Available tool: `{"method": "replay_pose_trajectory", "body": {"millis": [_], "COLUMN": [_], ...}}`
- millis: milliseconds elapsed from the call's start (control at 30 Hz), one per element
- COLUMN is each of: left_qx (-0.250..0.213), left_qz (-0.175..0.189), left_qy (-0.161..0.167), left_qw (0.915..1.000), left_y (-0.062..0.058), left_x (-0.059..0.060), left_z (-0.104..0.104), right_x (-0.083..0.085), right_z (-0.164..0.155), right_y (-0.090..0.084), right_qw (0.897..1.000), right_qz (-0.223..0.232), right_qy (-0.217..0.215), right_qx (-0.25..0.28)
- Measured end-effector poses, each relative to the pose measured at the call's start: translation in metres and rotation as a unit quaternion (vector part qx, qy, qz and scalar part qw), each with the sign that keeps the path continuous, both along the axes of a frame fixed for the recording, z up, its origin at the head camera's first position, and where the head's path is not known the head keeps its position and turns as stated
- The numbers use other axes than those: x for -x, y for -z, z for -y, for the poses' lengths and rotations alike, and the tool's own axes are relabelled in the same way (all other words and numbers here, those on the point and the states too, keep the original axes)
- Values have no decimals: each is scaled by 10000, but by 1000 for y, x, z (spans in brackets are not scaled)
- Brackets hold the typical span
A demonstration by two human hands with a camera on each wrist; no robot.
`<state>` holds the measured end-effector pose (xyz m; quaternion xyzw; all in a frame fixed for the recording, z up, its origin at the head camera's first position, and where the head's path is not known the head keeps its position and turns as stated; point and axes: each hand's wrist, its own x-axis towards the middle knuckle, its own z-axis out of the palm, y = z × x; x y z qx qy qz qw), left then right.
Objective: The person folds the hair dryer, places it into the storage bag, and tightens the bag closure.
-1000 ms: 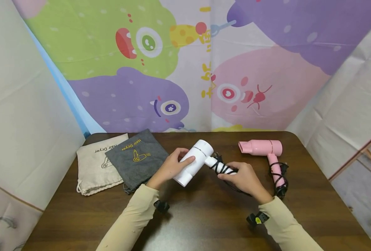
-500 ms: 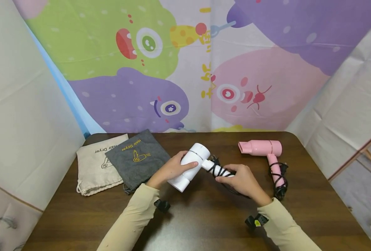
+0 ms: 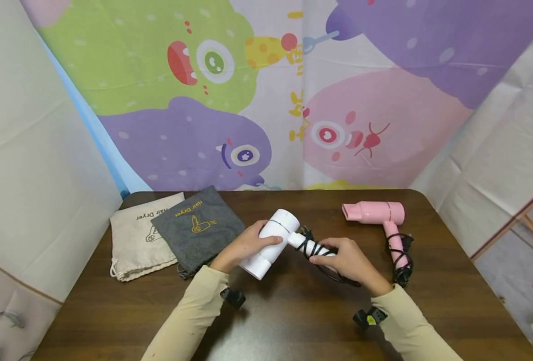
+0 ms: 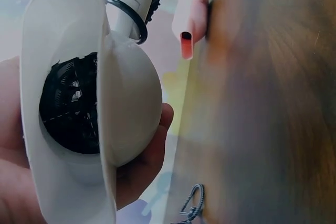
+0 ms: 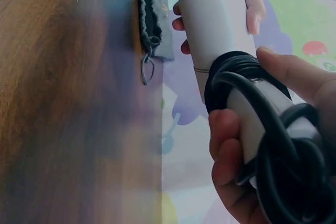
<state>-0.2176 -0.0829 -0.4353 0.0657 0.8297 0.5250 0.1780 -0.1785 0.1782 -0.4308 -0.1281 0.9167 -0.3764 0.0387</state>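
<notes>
Head view: our left hand (image 3: 246, 244) grips the white hair dryer (image 3: 272, 242) barrel above the counter (image 3: 293, 321), right hand (image 3: 345, 258) fingers wrap its cord-wound handle; rigid, light, slippery plastic, we judge; pink hair dryer (image 3: 376, 212) beyond.

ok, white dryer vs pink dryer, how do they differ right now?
The white dryer is held in both hands, left hand on the barrel, right hand on the handle; the pink dryer lies untouched on the table. Colour differs. Both have black cord wound round the handle.
</notes>
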Motion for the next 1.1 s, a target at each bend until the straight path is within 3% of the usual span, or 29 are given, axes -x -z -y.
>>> {"method": "replay_pose_trajectory", "body": {"millis": [300, 500, 600, 867, 1100], "left_qx": [-121, -145, -147, -63, -61], "left_qz": [-135, -190, -157, 85, 218], "left_qy": [-71, -106, -89, 71, -24], "left_qw": [9998, 9997, 9997, 9999, 9997], "left_y": [2, 4, 5, 0, -7], "left_x": [0, -1, -1, 1, 5], "left_z": [0, 0, 0, 2, -1], "right_x": [5, 6, 4, 0, -3], "right_z": [-8, -11, -10, -6, -1], "right_y": [3, 10, 11, 10, 10], "right_qw": [9994, 9881, 9820, 9824, 9851], "right_qz": [276, 1260, 1501, 1310, 1190], "right_qy": [-172, -324, -330, -85, 101], "right_qx": [76, 825, 1100, 1332, 1240]}}
